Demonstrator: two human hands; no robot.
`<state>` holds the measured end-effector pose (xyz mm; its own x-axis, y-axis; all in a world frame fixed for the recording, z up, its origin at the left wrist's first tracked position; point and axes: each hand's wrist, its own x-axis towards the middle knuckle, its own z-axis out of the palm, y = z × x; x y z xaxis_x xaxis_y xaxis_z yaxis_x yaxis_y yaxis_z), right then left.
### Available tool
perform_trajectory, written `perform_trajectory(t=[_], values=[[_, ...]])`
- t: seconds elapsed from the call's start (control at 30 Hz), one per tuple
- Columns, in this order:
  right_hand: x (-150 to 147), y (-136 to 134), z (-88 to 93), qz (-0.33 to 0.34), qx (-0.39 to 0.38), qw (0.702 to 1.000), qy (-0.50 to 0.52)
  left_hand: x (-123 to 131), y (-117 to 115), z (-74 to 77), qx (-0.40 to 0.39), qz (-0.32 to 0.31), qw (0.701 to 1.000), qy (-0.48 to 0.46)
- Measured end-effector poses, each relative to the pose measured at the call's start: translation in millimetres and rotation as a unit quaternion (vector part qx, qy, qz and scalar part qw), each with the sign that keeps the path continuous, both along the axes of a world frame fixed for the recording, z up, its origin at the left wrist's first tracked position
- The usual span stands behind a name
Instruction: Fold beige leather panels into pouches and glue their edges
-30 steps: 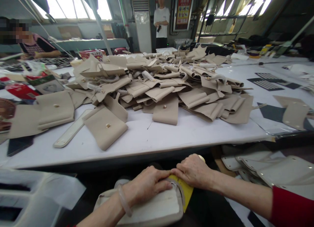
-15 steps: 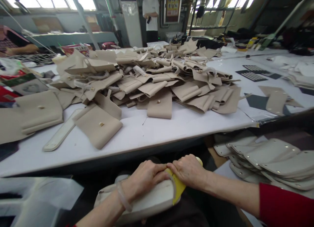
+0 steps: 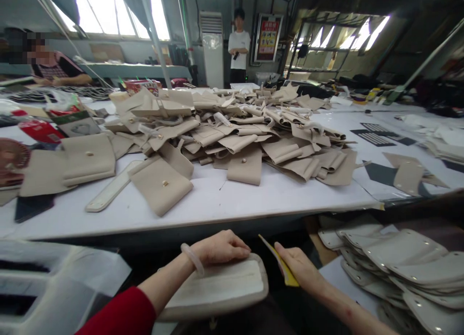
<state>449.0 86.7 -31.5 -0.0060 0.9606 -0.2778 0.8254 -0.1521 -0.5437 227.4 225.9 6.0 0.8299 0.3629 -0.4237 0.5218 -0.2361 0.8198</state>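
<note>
My left hand [image 3: 223, 247], with a pale bangle at the wrist, lies along the far edge of a beige bag piece [image 3: 221, 286] close to my lap. Its fingers are curled and closed on that edge. The piece has a rounded end, a raised rim and a whitish flat face. Just to the right, my right hand [image 3: 299, 265] pinches a thin yellow sheet [image 3: 288, 272] between thumb and fingers. The sheet is held tilted, apart from the bag piece; what it is made of I cannot tell.
A heap of beige bag parts [image 3: 242, 141] covers much of the white table [image 3: 203, 214]. Stacked pale panels with metal studs [image 3: 409, 248] lie at lower right. Translucent sheeting [image 3: 83, 272] covers something at lower left. Beyond the table stands a person [image 3: 239, 47]; another sits far left.
My right hand has moved right, taking the yellow sheet off the end of the bag piece. My left hand stays on the piece, whose whitish face now shows more. The view has tilted up.
</note>
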Motion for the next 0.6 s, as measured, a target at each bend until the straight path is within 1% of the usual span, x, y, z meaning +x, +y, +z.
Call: perform_trajectory(t=[0.1, 0.17, 0.27, 0.33, 0.4, 0.47, 0.53, 0.6], values=[[4, -1, -8.6, -0.050, -0.002, 0.999, 0.019, 5, -1, -0.7, 0.001, -0.009, 1.000, 0.005], [-1, 3, -8.2, -0.058, 0.014, 0.998, 0.005, 10, -3, -0.2, 0.016, -0.008, 1.000, 0.022], [-14, 14, -1.9, -0.022, 0.054, 0.998, -0.035, 9, -3, 2.6, 0.034, 0.001, 0.998, 0.059], [-17, 21, 1.2, 0.032, 0.079, 0.994, -0.065, -6, 5, 4.1, 0.026, 0.011, 0.997, 0.072], [-13, 27, 0.0, 0.081, 0.109, 0.986, -0.098, -36, 18, 2.9, 0.010, 0.041, 0.997, 0.070], [-5, 33, -5.7, 0.104, 0.138, 0.979, -0.111, -80, 27, -2.8, -0.001, 0.108, 0.992, 0.070], [0, 42, -12.6, 0.114, 0.152, 0.978, -0.084, -128, 24, -13.9, -0.019, 0.195, 0.977, 0.079], [-5, 51, -15.9, 0.125, 0.154, 0.978, -0.063, -163, 7, -30.0, -0.057, 0.262, 0.960, 0.078]])
